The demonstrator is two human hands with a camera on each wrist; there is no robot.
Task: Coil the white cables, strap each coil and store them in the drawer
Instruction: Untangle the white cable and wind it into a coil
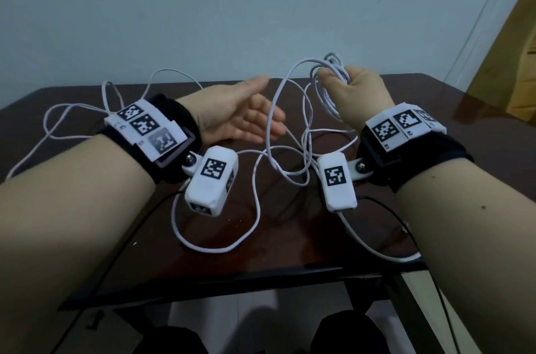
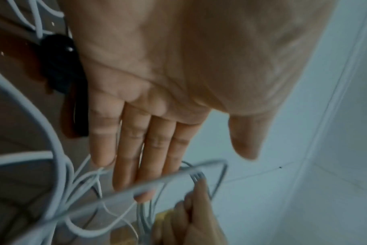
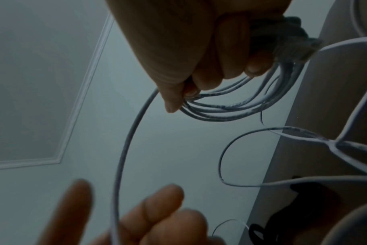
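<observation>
My right hand (image 1: pixel 345 86) is raised above the table and grips a small coil of white cable (image 1: pixel 330 66) in its fist. In the right wrist view the coil's several loops (image 3: pixel 230 107) hang below the curled fingers (image 3: pixel 226 54). My left hand (image 1: pixel 252 118) is beside it, fingers straight, palm turned to the right, holding nothing. A loose strand (image 1: pixel 271 127) drops from the coil past the left fingertips (image 2: pixel 144 174); whether it touches them I cannot tell. The rest of the white cable (image 1: pixel 255 208) lies in wide loops on the table.
The dark brown table (image 1: pixel 290 240) has its front edge (image 1: pixel 232 275) close to me. More white cable loops (image 1: pixel 72 108) lie at the far left behind my left wrist. Thin black leads (image 1: pixel 406 226) trail from the wrist cameras. A cardboard box (image 1: pixel 510 49) stands at the right.
</observation>
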